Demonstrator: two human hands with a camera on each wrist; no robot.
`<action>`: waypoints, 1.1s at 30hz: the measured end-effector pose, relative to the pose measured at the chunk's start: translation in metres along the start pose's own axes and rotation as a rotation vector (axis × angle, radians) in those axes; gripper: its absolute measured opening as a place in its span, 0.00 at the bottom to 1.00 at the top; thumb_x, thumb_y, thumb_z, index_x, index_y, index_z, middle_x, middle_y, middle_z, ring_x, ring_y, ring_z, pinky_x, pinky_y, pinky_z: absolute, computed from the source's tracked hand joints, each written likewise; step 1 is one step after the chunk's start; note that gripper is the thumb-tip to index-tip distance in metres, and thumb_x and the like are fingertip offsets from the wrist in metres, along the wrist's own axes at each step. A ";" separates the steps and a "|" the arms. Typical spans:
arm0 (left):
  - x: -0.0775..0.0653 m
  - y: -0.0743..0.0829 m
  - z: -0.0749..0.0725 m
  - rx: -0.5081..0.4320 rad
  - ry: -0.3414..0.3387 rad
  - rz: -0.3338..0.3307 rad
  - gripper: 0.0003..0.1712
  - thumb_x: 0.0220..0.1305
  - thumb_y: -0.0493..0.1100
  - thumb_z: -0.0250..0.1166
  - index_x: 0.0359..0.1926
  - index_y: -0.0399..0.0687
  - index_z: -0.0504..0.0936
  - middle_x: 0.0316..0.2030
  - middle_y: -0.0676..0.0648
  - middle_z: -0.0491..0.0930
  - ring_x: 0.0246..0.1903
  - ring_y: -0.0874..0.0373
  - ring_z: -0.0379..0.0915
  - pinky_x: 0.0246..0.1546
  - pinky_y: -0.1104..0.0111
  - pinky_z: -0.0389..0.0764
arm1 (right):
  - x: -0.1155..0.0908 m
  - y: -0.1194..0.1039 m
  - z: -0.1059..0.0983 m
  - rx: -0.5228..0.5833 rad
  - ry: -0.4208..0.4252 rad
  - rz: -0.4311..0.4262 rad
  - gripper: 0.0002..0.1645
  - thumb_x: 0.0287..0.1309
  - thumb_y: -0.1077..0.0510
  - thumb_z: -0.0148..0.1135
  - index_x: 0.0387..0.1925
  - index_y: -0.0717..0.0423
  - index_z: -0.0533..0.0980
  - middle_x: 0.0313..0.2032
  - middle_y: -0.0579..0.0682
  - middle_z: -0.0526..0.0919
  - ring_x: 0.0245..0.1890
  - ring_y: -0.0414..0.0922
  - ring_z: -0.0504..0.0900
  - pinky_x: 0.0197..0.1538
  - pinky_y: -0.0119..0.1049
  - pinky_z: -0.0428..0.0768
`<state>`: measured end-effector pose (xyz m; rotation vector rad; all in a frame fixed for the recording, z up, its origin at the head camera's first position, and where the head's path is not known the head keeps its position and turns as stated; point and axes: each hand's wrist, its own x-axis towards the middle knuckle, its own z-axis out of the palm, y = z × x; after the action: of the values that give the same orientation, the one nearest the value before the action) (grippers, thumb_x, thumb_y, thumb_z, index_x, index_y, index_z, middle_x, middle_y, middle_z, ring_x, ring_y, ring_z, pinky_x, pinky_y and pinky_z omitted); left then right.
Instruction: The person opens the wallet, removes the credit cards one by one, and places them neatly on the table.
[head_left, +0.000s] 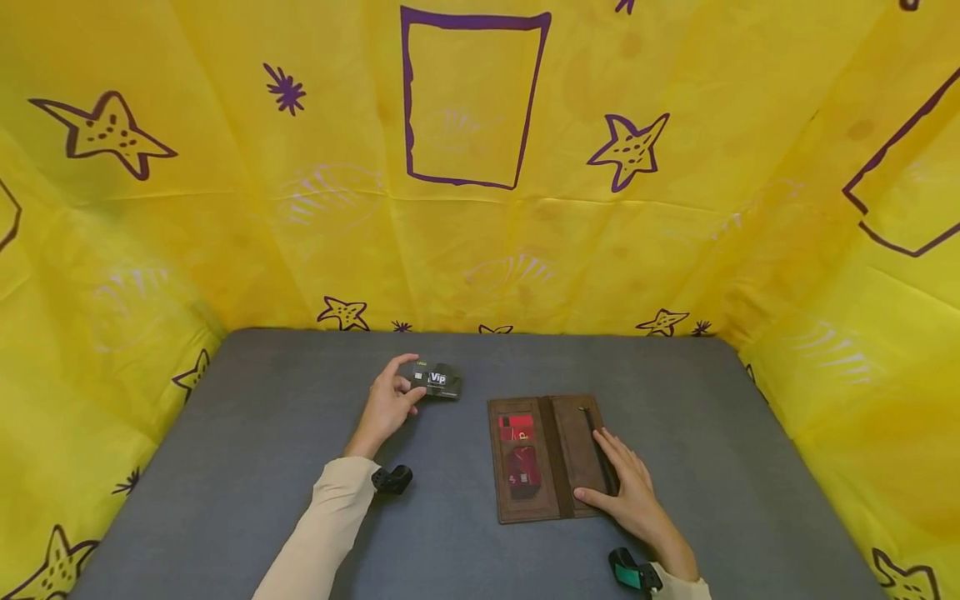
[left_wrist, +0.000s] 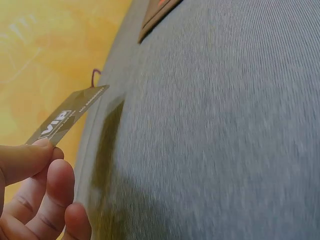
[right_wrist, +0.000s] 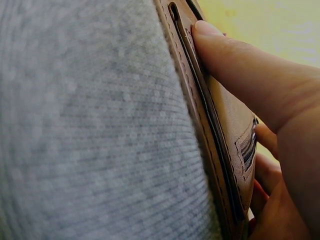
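My left hand (head_left: 386, 412) pinches a dark VIP card (head_left: 437, 380) between thumb and fingers, held above the grey table at the left of centre. In the left wrist view the card (left_wrist: 67, 115) tilts upward, its white lettering showing beyond the thumb. To the right lies a brown bifold wallet (head_left: 555, 508), spread open on the table. Red cards (head_left: 522, 471) show in its left side, and a zipper runs down its right side. My right hand (head_left: 628, 492) rests on that right side, fingers extended along the edge and thumb (right_wrist: 220, 42) on the leather near the bottom.
Yellow cloth (head_left: 480, 250) printed with purple stars and shells hangs behind the table (head_left: 300, 367) and along both sides. A black wrist device (head_left: 392, 479) sits on the left wrist, another (head_left: 630, 571) on the right.
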<state>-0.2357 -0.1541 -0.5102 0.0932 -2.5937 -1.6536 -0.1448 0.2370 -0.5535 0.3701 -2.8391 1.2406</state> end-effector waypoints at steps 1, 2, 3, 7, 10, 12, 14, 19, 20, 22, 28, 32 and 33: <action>0.000 -0.002 -0.002 0.001 0.003 -0.004 0.33 0.61 0.32 0.68 0.67 0.48 0.70 0.21 0.47 0.72 0.17 0.56 0.77 0.20 0.68 0.74 | 0.000 0.000 0.000 -0.003 0.003 -0.003 0.56 0.46 0.49 0.77 0.73 0.60 0.60 0.72 0.69 0.59 0.71 0.71 0.53 0.64 0.74 0.44; 0.000 -0.003 -0.004 0.005 0.006 -0.005 0.34 0.62 0.32 0.68 0.67 0.48 0.69 0.21 0.47 0.72 0.17 0.56 0.77 0.20 0.68 0.74 | 0.000 0.001 0.000 -0.004 0.003 -0.005 0.56 0.46 0.49 0.77 0.73 0.60 0.60 0.72 0.69 0.59 0.71 0.72 0.53 0.64 0.74 0.44; -0.001 -0.005 -0.006 0.007 0.010 -0.006 0.34 0.62 0.32 0.68 0.68 0.48 0.69 0.21 0.47 0.73 0.17 0.56 0.77 0.20 0.68 0.74 | 0.000 0.001 0.000 -0.005 0.006 -0.007 0.56 0.46 0.49 0.77 0.72 0.60 0.60 0.72 0.69 0.59 0.71 0.72 0.53 0.64 0.74 0.44; -0.002 -0.010 -0.009 0.013 0.021 -0.008 0.34 0.61 0.32 0.68 0.67 0.48 0.69 0.20 0.45 0.75 0.17 0.55 0.77 0.20 0.69 0.73 | 0.000 0.001 0.000 -0.006 0.008 -0.006 0.56 0.46 0.49 0.77 0.72 0.60 0.60 0.72 0.69 0.59 0.71 0.72 0.53 0.64 0.74 0.44; -0.002 -0.011 -0.007 0.015 0.006 -0.010 0.34 0.60 0.32 0.69 0.67 0.47 0.70 0.20 0.43 0.78 0.17 0.55 0.77 0.21 0.69 0.73 | -0.001 0.001 0.000 -0.002 0.005 0.002 0.56 0.46 0.49 0.77 0.73 0.59 0.60 0.72 0.69 0.59 0.71 0.71 0.53 0.64 0.74 0.44; -0.003 -0.012 -0.004 0.011 -0.014 -0.015 0.35 0.59 0.32 0.70 0.66 0.46 0.70 0.20 0.43 0.79 0.16 0.56 0.77 0.21 0.70 0.73 | -0.001 0.001 0.000 0.001 0.000 0.007 0.56 0.46 0.48 0.77 0.73 0.59 0.60 0.72 0.68 0.59 0.71 0.70 0.52 0.64 0.74 0.44; -0.004 -0.013 -0.002 0.008 -0.034 -0.023 0.35 0.58 0.32 0.70 0.66 0.45 0.70 0.20 0.44 0.79 0.17 0.57 0.76 0.22 0.71 0.73 | 0.000 0.001 0.000 -0.002 -0.003 0.007 0.56 0.46 0.48 0.77 0.73 0.59 0.60 0.72 0.68 0.58 0.71 0.70 0.52 0.64 0.74 0.44; -0.004 -0.014 0.002 0.019 -0.048 -0.046 0.34 0.57 0.30 0.70 0.65 0.43 0.70 0.18 0.48 0.75 0.17 0.59 0.73 0.24 0.70 0.73 | 0.000 0.001 0.001 -0.002 -0.007 0.007 0.56 0.47 0.48 0.77 0.73 0.59 0.59 0.73 0.68 0.58 0.72 0.70 0.52 0.65 0.73 0.44; -0.003 -0.015 0.003 0.029 -0.048 -0.052 0.34 0.57 0.31 0.70 0.64 0.43 0.70 0.18 0.48 0.75 0.17 0.60 0.73 0.24 0.70 0.73 | 0.000 0.002 0.001 0.000 -0.006 0.009 0.56 0.46 0.48 0.77 0.73 0.59 0.59 0.73 0.68 0.58 0.72 0.69 0.52 0.65 0.73 0.44; -0.003 -0.016 0.004 0.060 -0.052 -0.065 0.33 0.57 0.31 0.70 0.64 0.43 0.70 0.18 0.49 0.75 0.17 0.60 0.72 0.23 0.70 0.72 | 0.000 0.002 0.001 0.002 -0.007 0.012 0.57 0.46 0.48 0.77 0.73 0.59 0.59 0.73 0.68 0.58 0.72 0.69 0.52 0.65 0.73 0.43; -0.001 -0.017 0.006 0.183 -0.065 -0.095 0.32 0.59 0.38 0.71 0.64 0.44 0.71 0.21 0.49 0.74 0.20 0.59 0.67 0.25 0.69 0.67 | 0.000 0.002 0.001 0.003 -0.014 0.020 0.57 0.47 0.48 0.77 0.74 0.59 0.59 0.73 0.68 0.57 0.72 0.69 0.51 0.65 0.73 0.43; 0.000 -0.016 0.007 0.257 -0.078 -0.126 0.33 0.59 0.43 0.71 0.64 0.45 0.72 0.24 0.49 0.76 0.22 0.58 0.67 0.26 0.68 0.66 | 0.000 0.002 0.000 0.007 -0.018 0.020 0.57 0.47 0.48 0.76 0.74 0.59 0.58 0.73 0.68 0.57 0.73 0.70 0.51 0.65 0.74 0.43; 0.001 -0.015 0.007 0.267 -0.082 -0.137 0.33 0.59 0.44 0.71 0.64 0.46 0.73 0.24 0.49 0.76 0.22 0.58 0.67 0.26 0.68 0.66 | 0.000 0.002 0.000 0.006 -0.018 0.020 0.57 0.47 0.47 0.76 0.74 0.58 0.58 0.73 0.68 0.57 0.73 0.70 0.51 0.65 0.74 0.43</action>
<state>-0.2367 -0.1538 -0.5272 0.2251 -2.9178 -1.3634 -0.1453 0.2384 -0.5549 0.3558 -2.8614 1.2559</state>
